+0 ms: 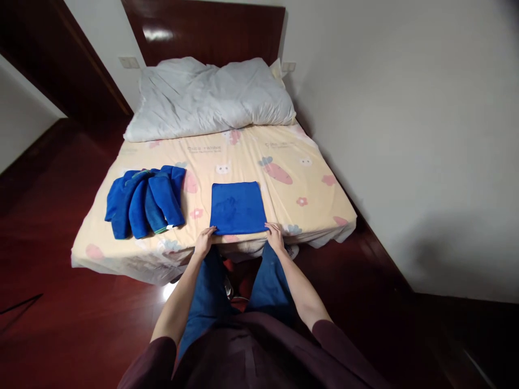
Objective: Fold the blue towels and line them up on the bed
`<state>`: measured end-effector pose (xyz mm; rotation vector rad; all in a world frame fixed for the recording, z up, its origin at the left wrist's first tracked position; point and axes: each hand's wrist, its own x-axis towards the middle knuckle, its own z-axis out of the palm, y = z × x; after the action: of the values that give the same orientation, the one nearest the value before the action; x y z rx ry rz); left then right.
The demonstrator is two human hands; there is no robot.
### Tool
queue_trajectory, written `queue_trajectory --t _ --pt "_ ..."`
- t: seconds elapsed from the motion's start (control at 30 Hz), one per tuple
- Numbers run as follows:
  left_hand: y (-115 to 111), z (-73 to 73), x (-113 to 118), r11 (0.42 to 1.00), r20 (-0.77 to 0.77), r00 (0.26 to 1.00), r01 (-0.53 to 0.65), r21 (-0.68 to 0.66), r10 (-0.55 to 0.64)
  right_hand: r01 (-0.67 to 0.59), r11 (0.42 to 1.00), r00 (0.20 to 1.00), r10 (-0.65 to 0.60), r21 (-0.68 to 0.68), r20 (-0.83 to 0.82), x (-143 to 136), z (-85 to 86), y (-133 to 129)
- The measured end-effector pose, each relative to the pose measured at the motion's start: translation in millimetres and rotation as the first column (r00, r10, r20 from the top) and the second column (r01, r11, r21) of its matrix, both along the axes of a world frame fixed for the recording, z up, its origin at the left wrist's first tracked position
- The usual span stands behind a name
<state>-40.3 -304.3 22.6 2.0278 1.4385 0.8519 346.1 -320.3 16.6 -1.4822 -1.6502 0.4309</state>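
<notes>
A blue cloth (238,208) lies flat on the bed, roughly square, near the front edge of the patterned sheet (300,178). My left hand (205,241) is at its near left corner, fingers closed on the edge. At the near right corner, my right hand (274,235) has its fingers closed on the cloth as well. To the left, several folded blue cloths (140,210) lie fanned out in an overlapping pile, one with a small white tag at its near side.
A crumpled white quilt (211,97) lies across the head of the bed, against a dark wooden headboard (211,27). A pale wall (405,135) runs along the right. Dark red floor (48,227) shows at the left, with a thin black rod (22,305) low down.
</notes>
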Motion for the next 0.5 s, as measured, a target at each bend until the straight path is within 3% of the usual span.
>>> queue_trajectory --t 0.2,0.37,0.5 --pt "-19 -2.6 -6 0.993 0.093 0.989 -0.111 -0.048 0.116 -0.071 0.997 0.997 0.071 -0.005 0.023 -5 6.8 -21" --pt "-14 4.0 8 0.983 0.181 0.969 -0.152 -0.107 0.17 -0.195 0.977 0.981 0.194 -0.084 -0.017 -7 9.1 -14" --pt "-11 8.4 14 0.981 0.197 0.964 -0.156 -0.116 0.177 -0.172 0.979 0.985 0.17 -0.113 -0.03 -6 7.4 -7"
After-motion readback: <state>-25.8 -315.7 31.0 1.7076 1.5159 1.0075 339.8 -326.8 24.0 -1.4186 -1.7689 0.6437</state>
